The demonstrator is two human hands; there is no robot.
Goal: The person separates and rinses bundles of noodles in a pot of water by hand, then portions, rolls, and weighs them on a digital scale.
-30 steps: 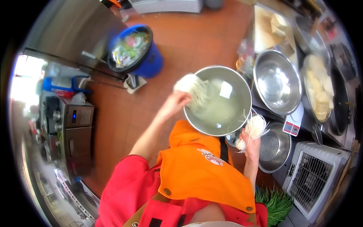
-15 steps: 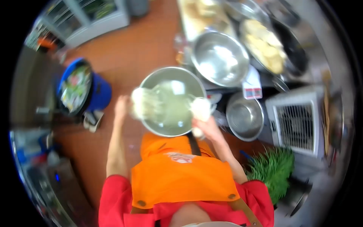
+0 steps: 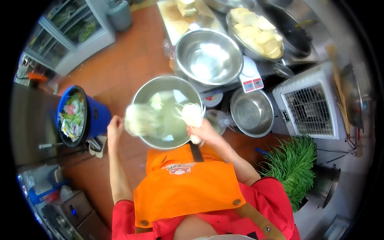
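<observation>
A large metal bowl (image 3: pixel 140 94) of cloudy, pale liquid stands in front of my orange apron. My right hand (image 3: pixel 205 132), at its near right rim, is closed round a bunch of thin white strands (image 3: pixel 192 115); their loose ends fan out over the bowl. My left hand (image 3: pixel 115 127) is closed just outside the left rim. Beside it, a pale bulky thing (image 3: pixel 141 120), smeared by motion, overlaps the left of the bowl; I cannot make out what it is or how my hand grips it. A pale piece (image 3: pixel 156 101) shows in the liquid.
A shiny bowl (image 3: pixel 186 64) and a white scale (image 3: pixel 251 74) sit on the counter, by a bowl of pale yellow chunks (image 3: pixel 258 36). Below are another metal bowl (image 3: pixel 252 114) and green stalks (image 3: pixel 292 168). A blue bin (image 3: pixel 98 116) holds scraps at left.
The whole view has shifted, so the counter and its bowls appear further left. A pale piece now shows in the liquid. Both hands stay near the bowl's rim, the right still gripping the white strands.
</observation>
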